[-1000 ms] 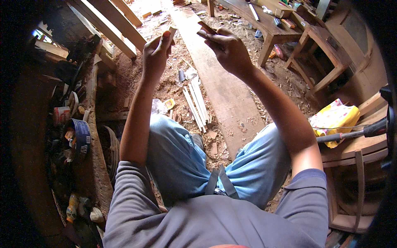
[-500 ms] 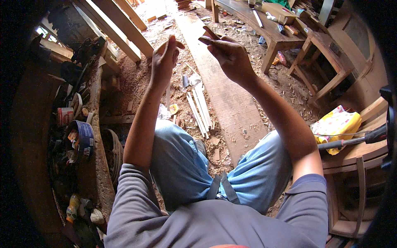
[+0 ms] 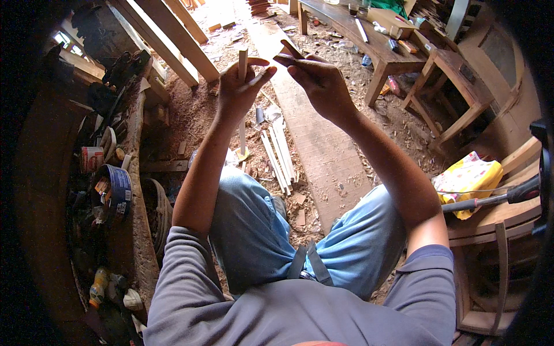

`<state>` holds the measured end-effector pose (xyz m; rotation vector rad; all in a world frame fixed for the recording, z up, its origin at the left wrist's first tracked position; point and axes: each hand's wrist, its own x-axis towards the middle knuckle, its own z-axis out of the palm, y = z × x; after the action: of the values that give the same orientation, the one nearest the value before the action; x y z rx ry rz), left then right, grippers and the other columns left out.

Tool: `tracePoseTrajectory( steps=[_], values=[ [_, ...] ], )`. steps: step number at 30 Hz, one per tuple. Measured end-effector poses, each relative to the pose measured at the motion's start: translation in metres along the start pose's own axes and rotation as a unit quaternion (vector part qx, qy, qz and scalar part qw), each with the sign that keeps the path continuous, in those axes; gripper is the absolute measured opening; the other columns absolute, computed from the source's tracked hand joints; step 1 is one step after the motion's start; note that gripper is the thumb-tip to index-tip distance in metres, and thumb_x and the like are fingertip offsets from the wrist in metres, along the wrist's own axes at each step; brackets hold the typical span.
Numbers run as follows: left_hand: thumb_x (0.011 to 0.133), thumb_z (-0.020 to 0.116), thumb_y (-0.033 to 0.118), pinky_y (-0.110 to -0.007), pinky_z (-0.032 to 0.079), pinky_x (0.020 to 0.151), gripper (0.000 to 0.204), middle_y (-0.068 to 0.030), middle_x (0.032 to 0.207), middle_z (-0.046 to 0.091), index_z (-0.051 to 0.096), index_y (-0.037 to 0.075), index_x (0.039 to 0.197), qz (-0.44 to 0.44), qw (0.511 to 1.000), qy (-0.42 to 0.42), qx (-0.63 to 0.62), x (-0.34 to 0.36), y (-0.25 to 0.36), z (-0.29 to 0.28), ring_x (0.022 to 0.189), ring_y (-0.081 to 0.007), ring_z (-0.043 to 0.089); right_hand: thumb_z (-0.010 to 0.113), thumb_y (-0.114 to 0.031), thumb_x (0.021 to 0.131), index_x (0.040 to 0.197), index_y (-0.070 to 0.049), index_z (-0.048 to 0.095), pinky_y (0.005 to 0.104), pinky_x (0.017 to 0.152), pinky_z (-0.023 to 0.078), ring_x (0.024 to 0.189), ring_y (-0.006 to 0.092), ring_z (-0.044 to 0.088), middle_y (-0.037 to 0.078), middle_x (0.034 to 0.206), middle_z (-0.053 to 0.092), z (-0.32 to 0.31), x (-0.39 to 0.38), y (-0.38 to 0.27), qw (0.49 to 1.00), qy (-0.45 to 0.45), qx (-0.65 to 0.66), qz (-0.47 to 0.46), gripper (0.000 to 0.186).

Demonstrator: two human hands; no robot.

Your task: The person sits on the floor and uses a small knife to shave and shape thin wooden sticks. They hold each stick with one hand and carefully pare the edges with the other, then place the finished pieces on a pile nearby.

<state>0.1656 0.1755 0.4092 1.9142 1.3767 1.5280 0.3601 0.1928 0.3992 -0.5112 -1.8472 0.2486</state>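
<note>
My left hand (image 3: 242, 78) grips a long pale wooden strip (image 3: 242, 132), held upright, its top poking above the fingers and its length running down behind the wrist. The thumb and index finger reach to the right of the strip. My right hand (image 3: 314, 81), just to the right and apart from it, is closed on a small dark flat piece (image 3: 290, 49), held at a slant between thumb and fingers; what it is made of I cannot tell. Several loose pale strips (image 3: 277, 155) lie on the shavings-covered floor below my hands.
A long plank (image 3: 323, 167) runs ahead along the floor. Timber posts (image 3: 161, 40) lean at upper left. A cluttered table (image 3: 381, 55) and wooden frame (image 3: 447, 92) stand at upper right. A slab bench (image 3: 141, 242) with containers is at left; a yellow package (image 3: 467, 179) at right.
My left hand has moved slightly right and down, its fingers shifting on the strip, which now stands more upright. My right hand has shifted a little lower. The view has shifted slightly.
</note>
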Motion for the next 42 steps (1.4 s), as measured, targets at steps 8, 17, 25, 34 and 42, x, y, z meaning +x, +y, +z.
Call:
tracePoseTrajectory(
  steps=[8,17,25,34,42],
  values=[
    [0.087,0.080,0.022,-0.022,0.026,0.047,0.019,0.0104,0.059,0.043,0.073,0.005,0.092,-0.013,1.000,-0.008,-0.025,0.001,-0.007,0.001,0.053,-0.0007,0.036,0.064,-0.010,0.094,0.114,-0.003,0.072,0.0335,0.071,0.054,0.078,0.0229,0.066,0.019,0.105,0.072,0.002,0.000,-0.007,0.997,-0.012,0.062,0.034,0.023],
    [0.087,0.080,0.021,-0.021,0.033,0.050,0.020,0.0077,0.062,0.052,0.071,0.003,0.087,0.001,0.999,-0.004,-0.053,0.001,-0.015,0.002,0.056,-0.0016,0.043,0.061,-0.017,0.100,0.124,-0.012,0.071,0.0307,0.083,0.048,0.091,0.0172,0.059,0.010,0.098,0.066,-0.007,-0.001,-0.008,0.992,-0.063,0.015,0.104,0.027],
    [0.087,0.079,0.022,-0.020,0.035,0.053,0.021,0.0067,0.066,0.056,0.070,0.003,0.090,-0.042,0.998,-0.010,-0.041,0.001,-0.014,0.001,0.059,-0.0019,0.046,0.060,-0.014,0.097,0.119,-0.014,0.072,0.0355,0.066,0.052,0.071,0.0233,0.061,0.014,0.085,0.069,-0.004,0.001,0.001,1.000,-0.010,-0.011,0.012,0.025],
    [0.091,0.076,0.021,-0.022,0.037,0.056,0.020,0.0057,0.068,0.057,0.069,0.003,0.092,-0.011,0.999,-0.020,-0.043,0.002,-0.020,0.002,0.063,-0.0032,0.047,0.063,-0.015,0.096,0.113,-0.015,0.075,0.0350,0.062,0.050,0.066,0.0236,0.058,0.013,0.077,0.066,-0.006,0.001,0.006,0.999,0.009,-0.030,0.027,0.021],
    [0.093,0.074,0.024,-0.025,0.040,0.057,0.023,0.0038,0.069,0.059,0.069,0.002,0.094,-0.027,0.999,-0.029,-0.028,0.002,-0.024,0.006,0.063,-0.0053,0.049,0.062,-0.014,0.095,0.112,-0.015,0.075,0.0358,0.065,0.051,0.068,0.0240,0.060,0.014,0.081,0.069,-0.010,0.003,0.007,0.998,0.010,-0.046,0.029,0.021]
  ],
)
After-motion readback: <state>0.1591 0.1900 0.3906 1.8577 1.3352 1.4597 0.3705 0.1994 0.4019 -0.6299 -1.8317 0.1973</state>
